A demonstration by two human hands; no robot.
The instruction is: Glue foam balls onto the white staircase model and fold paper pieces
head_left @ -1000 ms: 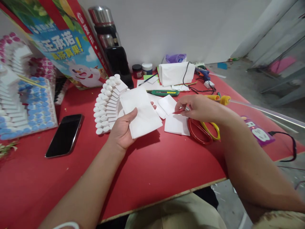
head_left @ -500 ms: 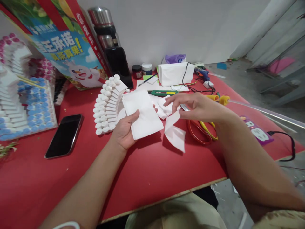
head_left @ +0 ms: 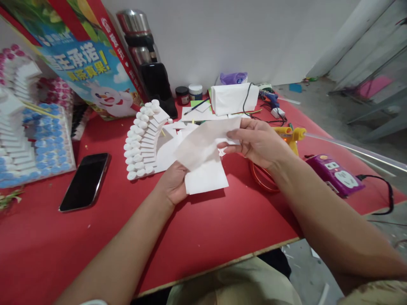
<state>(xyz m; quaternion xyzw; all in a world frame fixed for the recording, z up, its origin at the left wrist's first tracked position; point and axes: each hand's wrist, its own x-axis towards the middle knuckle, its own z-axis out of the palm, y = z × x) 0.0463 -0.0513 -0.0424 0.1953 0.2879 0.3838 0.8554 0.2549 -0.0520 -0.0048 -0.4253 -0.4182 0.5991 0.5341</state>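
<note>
My left hand (head_left: 174,183) is closed on a small stack of white paper (head_left: 207,180), held just above the red table. Between the fingers of my right hand (head_left: 254,140) is the edge of a loose white paper sheet (head_left: 206,137), which slants across the top of the stack and hides part of my left fingers. Behind the papers stands a curved white model (head_left: 141,146) with stepped slats and rounded white pieces. Red-handled scissors (head_left: 262,178) lie partly under my right hand.
A yellow glue gun (head_left: 291,135) with a clear stick and a purple power socket (head_left: 337,173) sit at the right. On the left are a phone (head_left: 85,182) and a blue-and-white model (head_left: 47,140). Paint jars (head_left: 195,92) and folded white paper (head_left: 235,98) stand at the back.
My right hand's sheet has swung up and left, now lying over the stack instead of hanging beside it. The stack in my left hand has shifted slightly right and nearer.
</note>
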